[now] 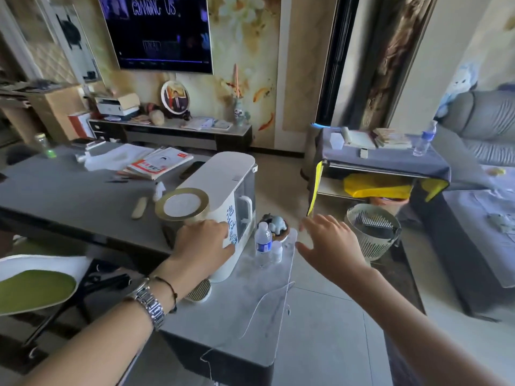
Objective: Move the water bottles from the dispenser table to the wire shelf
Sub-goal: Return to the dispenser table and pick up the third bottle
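A clear water bottle [263,244] with a blue label stands on the grey dispenser table [237,316], right of the white water dispenser [223,201]. A small white-capped bottle [277,251] stands touching its right side. My left hand [206,243] rests against the dispenser's front, fingers spread, holding nothing. My right hand [331,243] hovers open, just right of the table's edge and of the bottles. A second water bottle [425,139] stands on the cloth-covered shelf [384,160] at the right rear.
A gold-rimmed tin [182,207] sits left of the dispenser. A small ornament dish [274,225] is behind the bottles. A white wire bin [373,232] stands on the floor between table and shelf. A sofa [479,123] is at the right, a long grey table [69,190] at the left.
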Available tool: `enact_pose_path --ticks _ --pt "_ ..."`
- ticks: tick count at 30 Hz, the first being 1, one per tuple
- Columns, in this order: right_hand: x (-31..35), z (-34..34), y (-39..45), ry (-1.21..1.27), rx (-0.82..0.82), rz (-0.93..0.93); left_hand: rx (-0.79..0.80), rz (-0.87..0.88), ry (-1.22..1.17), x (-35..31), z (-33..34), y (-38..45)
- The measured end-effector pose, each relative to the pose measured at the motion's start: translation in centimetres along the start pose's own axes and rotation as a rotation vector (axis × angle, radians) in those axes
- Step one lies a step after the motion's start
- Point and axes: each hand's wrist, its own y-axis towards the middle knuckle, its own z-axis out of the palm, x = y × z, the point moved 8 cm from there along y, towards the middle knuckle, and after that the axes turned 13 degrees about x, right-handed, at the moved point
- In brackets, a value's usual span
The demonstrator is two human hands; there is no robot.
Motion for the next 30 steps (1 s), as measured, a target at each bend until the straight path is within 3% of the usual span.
enact_pose_path --ticks 10,21,30 --pt "-3.6 9.7 9.0 0.195 0.138 0.094 0.147 0.075 -0.111 -0.4 9.2 11.1" --pt "-6.8 25.1 19.4 0.470 0.250 -0.008 0.258 -0.121 -0.186 -0.2 22.1 18.6" --pt "-7.1 33.0 22.6 0.648 0.286 -0.039 0.350 -0.242 -0.223 -0.1 28.7 20.7"
